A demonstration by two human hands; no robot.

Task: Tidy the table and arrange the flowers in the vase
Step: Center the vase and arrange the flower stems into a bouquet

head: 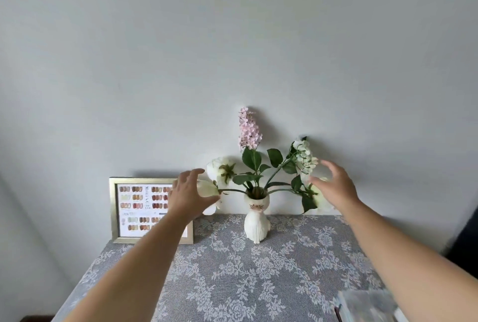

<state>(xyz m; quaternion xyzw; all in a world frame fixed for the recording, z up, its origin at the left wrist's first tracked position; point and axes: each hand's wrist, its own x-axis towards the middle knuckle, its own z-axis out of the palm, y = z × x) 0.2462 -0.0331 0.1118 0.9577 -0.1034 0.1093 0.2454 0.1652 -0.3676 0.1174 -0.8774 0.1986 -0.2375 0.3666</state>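
Note:
A white cat-shaped vase [256,221] stands at the back of the table against the wall. It holds a tall pink flower spike [248,129], a white bloom [223,171] on the left, a pale green-white cluster [305,157] on the right and green leaves. A white bud [207,188] droops low on the left; my left hand [187,192] is spread around it, thumb under it. My right hand [335,187] is spread beside the right cluster and partly covers another white bloom [322,201] behind it. Neither hand grips anything.
A gold-framed colour chart [137,209] leans on the wall at the back left, partly hidden by my left arm. A grey floral lace cloth [258,275] covers the table. A blurred pale object [367,306] lies at the front right corner.

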